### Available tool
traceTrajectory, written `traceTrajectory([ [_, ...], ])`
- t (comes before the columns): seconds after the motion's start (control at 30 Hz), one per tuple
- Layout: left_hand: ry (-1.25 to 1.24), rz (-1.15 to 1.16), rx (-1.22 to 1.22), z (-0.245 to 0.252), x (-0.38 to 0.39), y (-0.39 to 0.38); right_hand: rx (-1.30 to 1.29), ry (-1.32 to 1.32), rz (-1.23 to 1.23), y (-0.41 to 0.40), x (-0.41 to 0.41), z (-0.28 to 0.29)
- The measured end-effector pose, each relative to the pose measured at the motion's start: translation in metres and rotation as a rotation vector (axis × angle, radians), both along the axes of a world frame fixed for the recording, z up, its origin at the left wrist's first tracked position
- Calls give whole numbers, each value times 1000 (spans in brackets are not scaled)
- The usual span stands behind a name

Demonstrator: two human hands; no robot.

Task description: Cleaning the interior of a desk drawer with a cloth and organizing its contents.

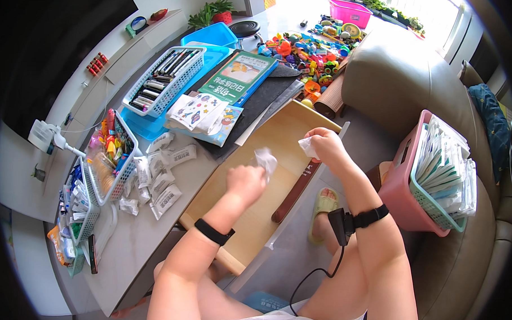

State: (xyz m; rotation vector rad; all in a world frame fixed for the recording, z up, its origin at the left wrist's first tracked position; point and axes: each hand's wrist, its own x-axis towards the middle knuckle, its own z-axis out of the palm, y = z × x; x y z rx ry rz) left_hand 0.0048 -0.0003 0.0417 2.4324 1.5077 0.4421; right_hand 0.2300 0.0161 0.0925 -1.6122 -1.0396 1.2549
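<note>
Over the open wooden drawer (257,210), my left hand (247,183) is closed on a white tissue or cloth (266,160), blurred by motion. My right hand (323,147) pinches another white piece (307,147) above the drawer's front edge. Below and between the hands, a long brown case (297,190) bearing writing lies in the drawer. Several small white packets (166,199) lie on the tabletop left of the drawer. Folded white cloths with printed pictures (197,111) rest on books beyond it.
A basket of markers (164,80) and a basket of small colourful items (112,156) stand on the table (128,257). A green book (236,76) lies at the drawer's far side. At right, a pink bin (399,197) holds white packets near the sofa (388,79). Toys (316,56) cover the far floor.
</note>
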Motion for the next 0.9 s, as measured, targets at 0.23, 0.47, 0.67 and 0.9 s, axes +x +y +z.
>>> traceTrajectory([
  [0.23, 172, -117, -593, -97, 69, 4, 159, -167, 43, -5, 0, -2],
  [0.47, -105, 75, -1220, -84, 67, 22, 241, -601, 88, -18, -10, 15],
  [0.67, -515, 138, -962, -49, 41, 5, 251, -666, 99, -27, -21, 26],
  [0.9, -504, -31, -361, 85, -15, -18, 821, -396, -242, -48, -40, 57],
])
